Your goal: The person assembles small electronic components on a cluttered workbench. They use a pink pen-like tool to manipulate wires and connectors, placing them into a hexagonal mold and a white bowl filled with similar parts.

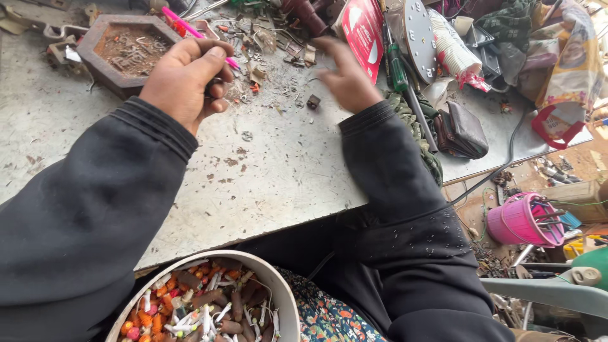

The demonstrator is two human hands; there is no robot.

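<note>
Two hands: both mine, over the tabletop (266, 171).
Left hand (183, 79): my fingers clamped on a pink tool (183, 25), beside the hexagonal tray (95, 38).
Right hand (345, 79): blurred, fingers apart, holding nothing, near a small brown block (313, 101).
Lap: white bowl (282, 291) of small parts.

The workbench top (266, 171) is looking like worn, matt grey board, rough and flecked with rusty crumbs. The hexagonal tray (101, 60) is showing dull, rusted metal. The left hand (187, 79) is gripping a pink tool (183, 25) of glossy plastic. Both sleeves (392, 171) are looking like soft, matt black cloth. By the right hand (348, 79) the green screwdriver handle (398, 69) is shining as smooth plastic. The wallet (465, 130) is looking like creased brown leather, faintly sheened. The round tub (282, 291) is appearing as smooth, pale plastic, and the pink bucket (513, 221) as glossy plastic.
</note>
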